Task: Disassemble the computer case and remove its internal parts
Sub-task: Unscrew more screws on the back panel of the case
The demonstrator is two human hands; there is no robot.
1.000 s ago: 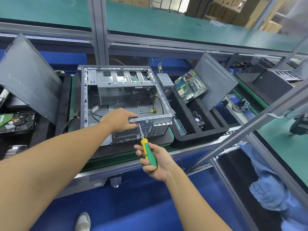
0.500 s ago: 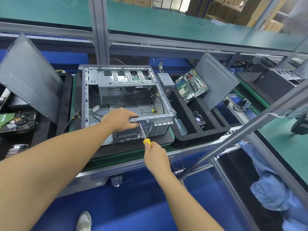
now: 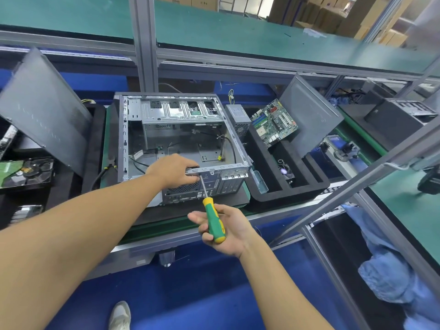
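An open grey computer case [image 3: 181,129] lies on its side on the bench, its inside mostly bare apart from a few cables. My left hand [image 3: 173,171] grips the near rear edge of the case. A screwdriver [image 3: 213,217] with a green and yellow handle is held in my right hand [image 3: 223,228], palm turned up; its thin shaft points up at the case's rear panel just below my left hand. A removed motherboard [image 3: 273,122] leans in the black foam tray [image 3: 285,191] to the right, next to a grey power supply [image 3: 238,120].
Grey side panels lean at the left [image 3: 45,113] and right [image 3: 309,115]. A hard drive [image 3: 23,172] lies at the far left. An aluminium frame post [image 3: 145,44] rises behind the case, and a diagonal bar [image 3: 357,182] crosses at right. A second case [image 3: 400,115] stands far right.
My right hand has rolled back palm up, so the screwdriver handle shows again, as it did a second ago. My left hand keeps its hold on the case edge.
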